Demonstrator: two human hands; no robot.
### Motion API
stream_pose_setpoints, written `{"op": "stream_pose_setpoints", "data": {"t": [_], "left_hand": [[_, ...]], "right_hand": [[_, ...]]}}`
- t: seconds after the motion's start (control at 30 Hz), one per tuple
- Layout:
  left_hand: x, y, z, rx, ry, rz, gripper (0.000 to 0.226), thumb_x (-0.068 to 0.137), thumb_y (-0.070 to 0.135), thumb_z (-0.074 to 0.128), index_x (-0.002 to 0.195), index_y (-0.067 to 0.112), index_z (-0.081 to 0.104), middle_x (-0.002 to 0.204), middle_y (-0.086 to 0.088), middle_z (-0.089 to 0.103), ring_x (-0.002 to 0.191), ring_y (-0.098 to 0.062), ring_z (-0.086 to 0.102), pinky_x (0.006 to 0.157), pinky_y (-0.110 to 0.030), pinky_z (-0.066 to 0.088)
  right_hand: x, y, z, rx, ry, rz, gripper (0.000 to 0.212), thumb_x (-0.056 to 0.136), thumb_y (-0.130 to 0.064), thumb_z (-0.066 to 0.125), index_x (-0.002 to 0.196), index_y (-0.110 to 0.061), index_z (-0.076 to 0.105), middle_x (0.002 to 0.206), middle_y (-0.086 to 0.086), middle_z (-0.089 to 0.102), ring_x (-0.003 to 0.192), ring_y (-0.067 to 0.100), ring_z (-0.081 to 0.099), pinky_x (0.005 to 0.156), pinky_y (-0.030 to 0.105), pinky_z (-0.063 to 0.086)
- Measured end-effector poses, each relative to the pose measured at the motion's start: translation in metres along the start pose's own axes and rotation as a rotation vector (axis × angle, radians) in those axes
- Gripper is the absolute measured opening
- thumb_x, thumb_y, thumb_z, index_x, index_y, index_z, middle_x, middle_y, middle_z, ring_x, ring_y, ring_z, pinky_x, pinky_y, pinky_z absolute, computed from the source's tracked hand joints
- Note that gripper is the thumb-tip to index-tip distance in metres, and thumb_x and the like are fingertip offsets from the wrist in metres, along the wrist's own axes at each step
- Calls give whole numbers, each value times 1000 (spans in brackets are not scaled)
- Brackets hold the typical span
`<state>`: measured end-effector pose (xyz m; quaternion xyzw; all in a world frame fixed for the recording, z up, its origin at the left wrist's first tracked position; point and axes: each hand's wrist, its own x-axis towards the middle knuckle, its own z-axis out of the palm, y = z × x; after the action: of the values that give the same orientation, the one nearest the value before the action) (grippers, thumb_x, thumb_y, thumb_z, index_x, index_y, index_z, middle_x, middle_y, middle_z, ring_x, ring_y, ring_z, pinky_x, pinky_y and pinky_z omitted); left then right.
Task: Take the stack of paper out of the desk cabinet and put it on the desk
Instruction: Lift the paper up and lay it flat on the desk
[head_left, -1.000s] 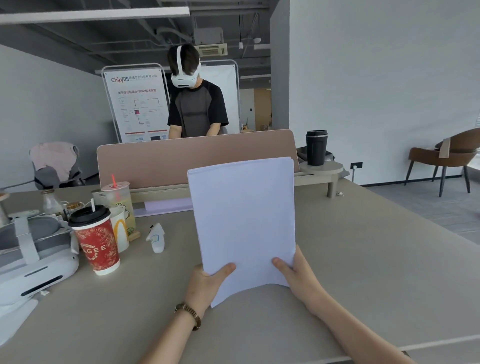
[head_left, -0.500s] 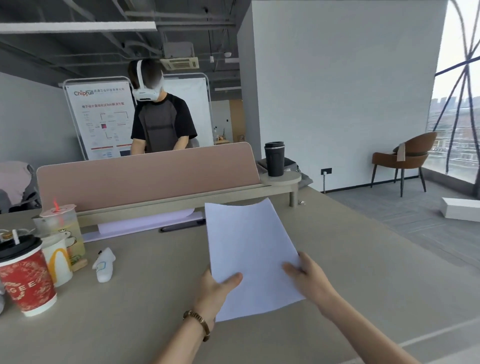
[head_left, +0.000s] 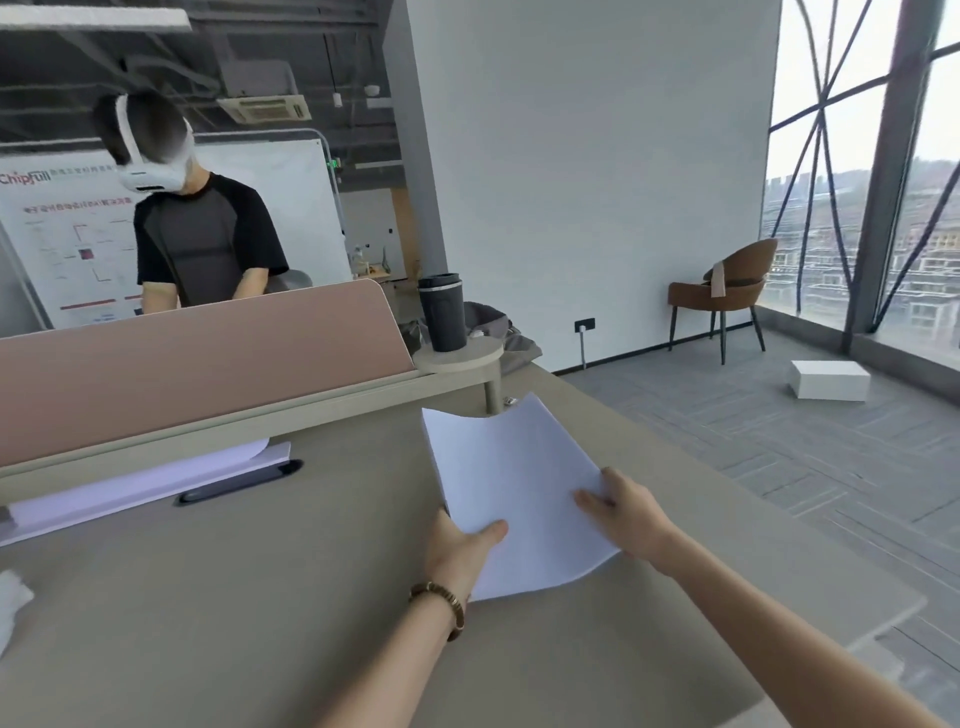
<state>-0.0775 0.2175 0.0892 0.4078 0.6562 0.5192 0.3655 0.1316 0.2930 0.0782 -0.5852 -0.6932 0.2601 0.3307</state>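
Note:
A white stack of paper (head_left: 511, 478) lies low over the beige desk (head_left: 234, 597), right of the middle, its far edge curled up a little. My left hand (head_left: 457, 551) grips its near left corner, thumb on top, a beaded bracelet on the wrist. My right hand (head_left: 626, 512) holds the near right edge with the fingers on top. Whether the sheets rest fully on the desk I cannot tell. The desk cabinet is out of view.
A pink divider panel (head_left: 197, 358) runs along the desk's far side, with white sheets (head_left: 140, 483) and a dark pen (head_left: 239, 483) below it. A black tumbler (head_left: 442, 312) stands on a small round shelf. A person in a headset (head_left: 197, 228) stands behind. The desk's right edge drops to the floor.
The paper went from upright in front of me to nearly flat on the desk, lowered and carried to the right. My view turned right, so the cups at the left left the frame.

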Motion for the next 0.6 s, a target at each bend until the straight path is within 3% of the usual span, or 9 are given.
{"op": "stream_pose_setpoints", "data": {"t": [0.13,0.33,0.4,0.47,0.53,0.6], "left_hand": [[20,4,27,115,29,41,40,71,18,84,103,11,60,99,3,71,83,-16,66,66,-25,48],[44,8,51,347,73,60,43,70,29,82,91,12,49,82,5,57,76,-21,58,66,-28,45],[52,8,57,437,75,61,49,69,37,79,98,11,50,90,2,59,84,-25,62,70,-31,51],[61,7,66,543,83,78,60,69,46,75,108,8,51,105,-3,61,101,-28,62,84,-37,53],[70,5,74,673,124,104,69,69,54,70,116,6,52,121,-8,56,117,-30,54,98,-40,45],[79,4,79,769,161,95,75,67,62,66,118,8,55,127,-8,51,123,-30,48,102,-42,36]], "right_hand": [[27,16,-9,-54,-11,23,31,94,-32,60,82,-9,43,85,8,54,78,25,50,59,33,33],[61,34,-13,-78,50,66,35,88,-34,65,100,-1,61,88,8,60,80,26,53,66,31,38],[70,38,-14,-86,70,77,35,86,-35,66,101,-4,62,90,8,62,81,26,52,67,32,40],[78,41,-17,-103,83,98,33,84,-37,67,98,-8,61,89,6,62,81,26,53,67,33,42],[84,43,-20,-118,92,117,33,82,-39,67,96,-10,61,85,4,60,81,26,54,66,33,43],[89,46,-22,-144,94,125,35,81,-41,66,98,-11,63,85,4,61,81,26,55,67,35,45]]}}
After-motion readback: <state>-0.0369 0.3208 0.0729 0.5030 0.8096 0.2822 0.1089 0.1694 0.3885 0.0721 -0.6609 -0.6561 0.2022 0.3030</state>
